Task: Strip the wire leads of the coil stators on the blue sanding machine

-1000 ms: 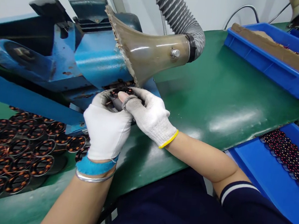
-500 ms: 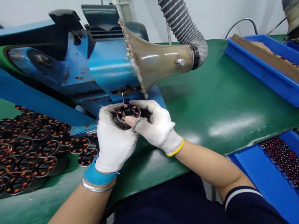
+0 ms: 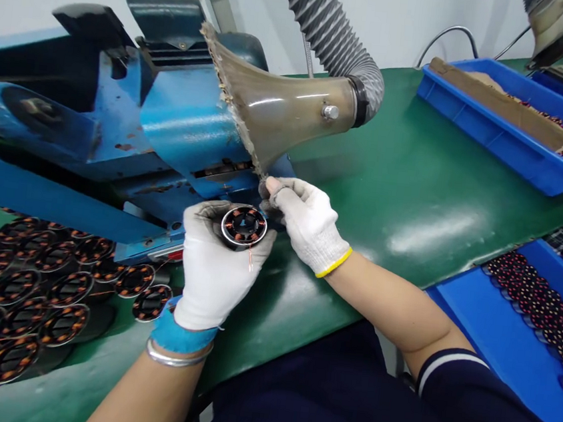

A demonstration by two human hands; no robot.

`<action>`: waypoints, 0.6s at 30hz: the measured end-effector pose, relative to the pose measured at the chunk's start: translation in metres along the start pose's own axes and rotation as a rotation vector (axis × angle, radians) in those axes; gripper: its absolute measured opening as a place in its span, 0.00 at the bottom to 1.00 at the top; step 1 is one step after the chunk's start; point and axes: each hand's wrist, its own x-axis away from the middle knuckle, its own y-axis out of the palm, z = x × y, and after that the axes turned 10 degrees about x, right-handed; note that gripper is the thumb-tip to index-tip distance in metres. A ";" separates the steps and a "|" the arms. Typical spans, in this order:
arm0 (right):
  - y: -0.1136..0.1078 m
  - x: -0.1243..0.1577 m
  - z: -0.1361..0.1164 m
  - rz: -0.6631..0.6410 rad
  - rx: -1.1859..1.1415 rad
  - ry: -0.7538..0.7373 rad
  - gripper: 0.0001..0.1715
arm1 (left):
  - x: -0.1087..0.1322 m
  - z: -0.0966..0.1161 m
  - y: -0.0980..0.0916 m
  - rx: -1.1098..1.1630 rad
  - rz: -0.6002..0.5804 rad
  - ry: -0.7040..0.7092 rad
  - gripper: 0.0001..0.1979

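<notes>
While your left hand [image 3: 212, 271] grips the wound stator [image 3: 244, 226] face-up below the blue machine [image 3: 184, 127], right hand [image 3: 310, 224] pinched shut just beside it, you seem mid lead-tidying; next calls for steady hold.

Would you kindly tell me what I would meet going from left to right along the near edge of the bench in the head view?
A pile of coil rings → left hand holding a coil ring → right hand → blue tray.
</notes>
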 end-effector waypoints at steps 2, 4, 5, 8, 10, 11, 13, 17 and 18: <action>-0.002 0.004 -0.005 -0.054 0.115 -0.026 0.25 | 0.000 -0.001 -0.001 0.031 0.031 -0.023 0.33; -0.003 0.009 -0.010 -0.147 0.286 -0.074 0.34 | -0.001 0.001 -0.001 0.100 0.033 -0.043 0.33; -0.004 0.011 -0.011 -0.184 0.364 -0.094 0.40 | -0.002 0.002 -0.001 0.130 0.032 -0.053 0.33; 0.000 0.012 -0.009 -0.207 0.496 -0.136 0.53 | -0.008 0.004 -0.002 0.124 0.066 -0.090 0.35; 0.005 0.009 -0.001 -0.167 0.497 -0.194 0.49 | -0.014 0.004 -0.002 0.102 0.093 -0.098 0.36; 0.008 0.007 0.004 -0.152 0.480 -0.231 0.44 | -0.018 0.004 -0.003 0.101 0.097 -0.090 0.36; 0.013 0.004 0.011 -0.151 0.428 -0.278 0.37 | -0.025 0.003 -0.004 0.099 0.090 -0.068 0.35; 0.017 0.001 0.010 -0.171 0.349 -0.251 0.31 | -0.034 0.007 -0.004 0.011 0.111 -0.071 0.30; 0.016 0.001 0.008 -0.170 0.337 -0.245 0.30 | -0.035 0.009 -0.004 -0.007 0.113 -0.083 0.29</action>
